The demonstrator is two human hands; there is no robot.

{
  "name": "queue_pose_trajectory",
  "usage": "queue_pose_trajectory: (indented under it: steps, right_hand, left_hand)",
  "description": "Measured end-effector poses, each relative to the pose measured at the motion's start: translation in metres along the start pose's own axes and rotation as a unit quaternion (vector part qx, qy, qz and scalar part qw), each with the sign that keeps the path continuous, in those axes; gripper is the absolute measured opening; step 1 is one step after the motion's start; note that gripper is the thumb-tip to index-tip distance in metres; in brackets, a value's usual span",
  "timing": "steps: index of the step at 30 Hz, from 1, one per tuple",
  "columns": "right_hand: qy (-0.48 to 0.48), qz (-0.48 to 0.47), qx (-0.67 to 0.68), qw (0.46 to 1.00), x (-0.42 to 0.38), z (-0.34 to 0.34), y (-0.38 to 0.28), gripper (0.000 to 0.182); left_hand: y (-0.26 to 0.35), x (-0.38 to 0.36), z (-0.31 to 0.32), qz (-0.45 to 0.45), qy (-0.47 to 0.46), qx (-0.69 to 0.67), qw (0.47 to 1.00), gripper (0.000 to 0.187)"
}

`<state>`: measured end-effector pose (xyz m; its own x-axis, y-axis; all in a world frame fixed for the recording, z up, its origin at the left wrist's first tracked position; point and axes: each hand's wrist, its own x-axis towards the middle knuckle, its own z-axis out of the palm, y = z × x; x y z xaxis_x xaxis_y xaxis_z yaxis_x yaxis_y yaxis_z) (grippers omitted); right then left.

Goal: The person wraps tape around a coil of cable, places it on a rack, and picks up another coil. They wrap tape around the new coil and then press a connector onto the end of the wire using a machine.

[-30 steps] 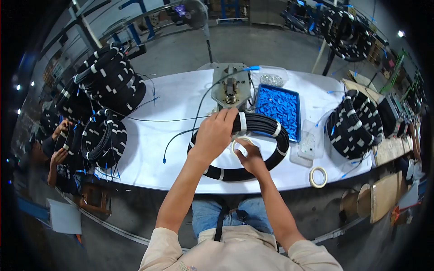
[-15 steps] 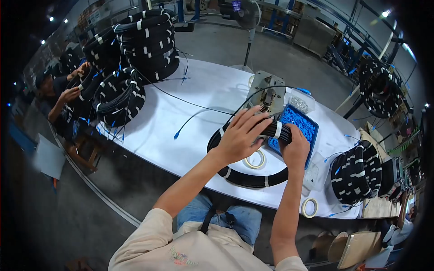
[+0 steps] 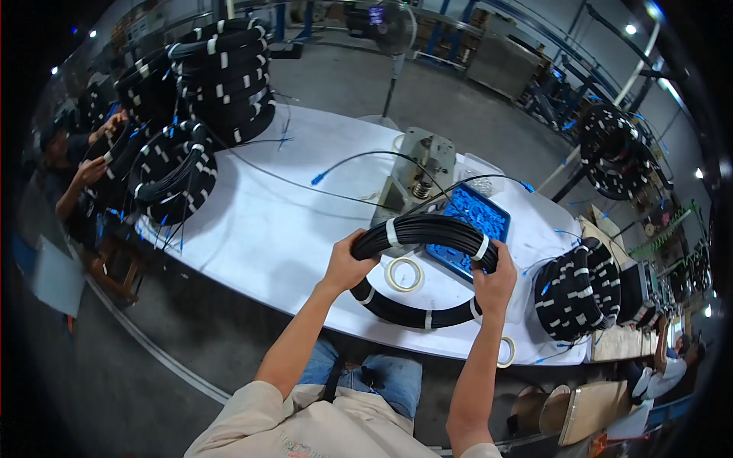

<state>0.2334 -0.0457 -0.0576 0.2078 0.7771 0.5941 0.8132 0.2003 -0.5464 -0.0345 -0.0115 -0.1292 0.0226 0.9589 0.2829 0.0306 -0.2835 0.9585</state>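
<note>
Both my hands grip a coil of black cable [image 3: 431, 230] bound with white tape bands, its near side low over the table. My left hand [image 3: 353, 262] is wrapped round the coil's left side. On the right, my right hand [image 3: 495, 281] closes round it beside a white band. Two loose cable ends with blue connectors [image 3: 318, 179] stick out past the far side. A roll of tape [image 3: 404, 275] shows through the coil's middle. Just beyond the coil are a blue tray [image 3: 507, 223] of small blue parts and a metal press-like device [image 3: 427, 164].
Stacked black coils [image 3: 221, 76] stand at the table's far left, with another coil [image 3: 174, 179] in front. More coils [image 3: 578, 290] lie at right, near a second tape roll [image 3: 506, 352]. A co-worker [image 3: 80, 172] handles a coil at left; another person [image 3: 666, 366] is at far right.
My left hand has moved from the top of the coil to its left side and now grips it. The coil's raised part has swung round to face me, and its loose ends have shifted.
</note>
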Motion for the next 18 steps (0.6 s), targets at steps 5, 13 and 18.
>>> queue_pose_trajectory:
  steps: [5,13,18]
  right_hand:
    - [-0.124,0.002,0.106,0.987,-0.005,-0.038,0.009,0.05]
    - [-0.08,0.174,0.308,0.932,-0.054,-0.002,0.072,0.036]
    - [0.0,0.135,0.261,0.956,-0.058,0.007,0.067,0.025]
  left_hand:
    - [0.013,0.002,-0.001,0.015,-0.039,0.006,0.999,0.023]
    - [0.035,0.014,-0.004,0.084,-0.066,0.097,0.989,0.028]
    - [0.025,0.011,-0.005,-0.006,-0.082,0.018,0.996,0.021]
